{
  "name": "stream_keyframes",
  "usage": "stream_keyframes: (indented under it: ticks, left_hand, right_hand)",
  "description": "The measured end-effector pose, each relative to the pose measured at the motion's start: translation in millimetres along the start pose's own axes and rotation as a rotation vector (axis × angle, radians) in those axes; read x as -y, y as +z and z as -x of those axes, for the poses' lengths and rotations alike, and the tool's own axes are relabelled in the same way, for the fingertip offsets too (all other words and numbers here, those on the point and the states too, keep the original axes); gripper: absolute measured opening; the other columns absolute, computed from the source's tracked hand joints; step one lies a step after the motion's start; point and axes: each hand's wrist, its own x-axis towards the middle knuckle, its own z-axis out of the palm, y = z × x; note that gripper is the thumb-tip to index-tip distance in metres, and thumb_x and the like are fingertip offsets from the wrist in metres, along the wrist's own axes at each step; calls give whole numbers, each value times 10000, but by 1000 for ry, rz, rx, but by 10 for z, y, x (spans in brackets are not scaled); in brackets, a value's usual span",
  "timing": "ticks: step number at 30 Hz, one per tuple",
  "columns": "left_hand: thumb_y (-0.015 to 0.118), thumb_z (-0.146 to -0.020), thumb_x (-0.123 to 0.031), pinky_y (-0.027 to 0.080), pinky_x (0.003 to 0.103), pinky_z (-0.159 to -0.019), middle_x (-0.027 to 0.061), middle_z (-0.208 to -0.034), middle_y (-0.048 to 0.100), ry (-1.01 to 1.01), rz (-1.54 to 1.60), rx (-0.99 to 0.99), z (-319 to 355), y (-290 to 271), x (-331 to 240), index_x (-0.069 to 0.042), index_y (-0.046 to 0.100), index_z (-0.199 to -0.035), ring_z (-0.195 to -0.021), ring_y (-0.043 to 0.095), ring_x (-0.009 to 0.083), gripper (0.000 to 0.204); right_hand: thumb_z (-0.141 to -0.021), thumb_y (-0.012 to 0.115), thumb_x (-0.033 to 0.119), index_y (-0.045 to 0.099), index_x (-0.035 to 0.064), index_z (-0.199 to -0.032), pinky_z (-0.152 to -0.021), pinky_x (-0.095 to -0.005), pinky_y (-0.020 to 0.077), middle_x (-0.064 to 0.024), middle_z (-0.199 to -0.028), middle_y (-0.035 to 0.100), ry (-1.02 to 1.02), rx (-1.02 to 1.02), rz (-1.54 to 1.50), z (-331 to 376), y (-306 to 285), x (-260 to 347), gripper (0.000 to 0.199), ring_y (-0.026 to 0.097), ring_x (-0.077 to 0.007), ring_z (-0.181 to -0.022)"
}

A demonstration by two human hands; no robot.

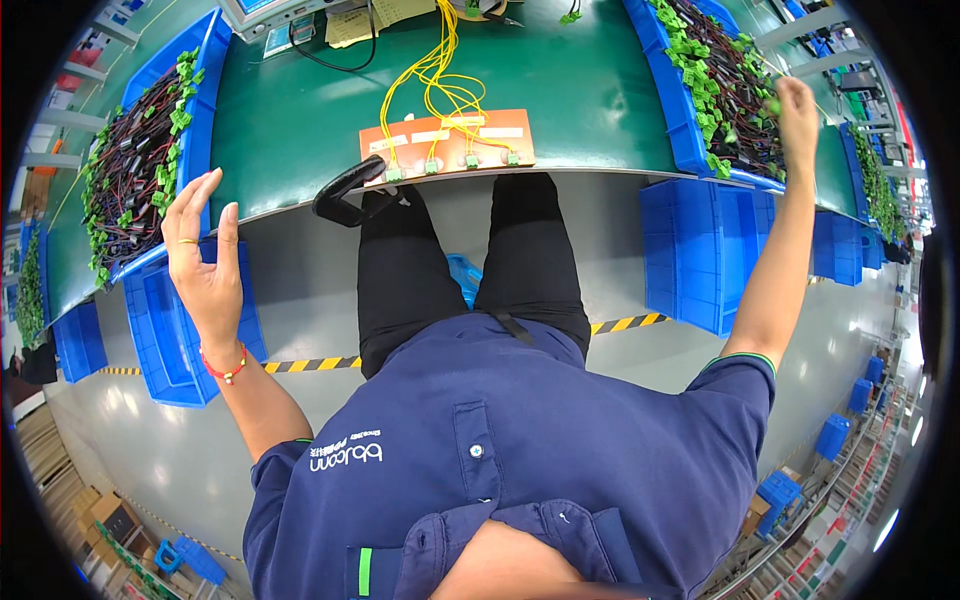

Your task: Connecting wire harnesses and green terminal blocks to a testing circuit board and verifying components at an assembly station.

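Left hand [200,255] spread, empty; right hand [797,108] reaching into the wire harnesses [725,85].

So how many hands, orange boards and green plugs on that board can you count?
Hands: 2, the left hand and the right hand
Orange board: 1
Green plugs along the board's near edge: 4
Total: 7
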Motion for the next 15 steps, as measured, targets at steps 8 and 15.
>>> stream_keyframes:
  ticks: [8, 15]
  left_hand:
    - [622, -924, -32, 415, 340, -997, 121, -1203, 622, -62, 93, 4, 160, 52, -147, -43, 664, -1200, -1128, 572, 239, 279]
    - [654, -884, -21, 455, 347, -945, 127, -1148, 636, -21, 136, 75, 142, 211, -259, -42, 684, -1151, -1073, 602, 268, 269]
  right_hand:
    - [-938, 651, 304, 696, 71, -1158, -784, -238, 463, -18, -1029, 708, -203, 209, 427, -397, 10, 826, 324, 614, -104, -864]
    - [-958, 622, 284, 708, 58, -1145, -896, -263, 457, -23, -1055, 717, -120, 34, 27, -389, -137, 489, 306, 636, -142, -1002]
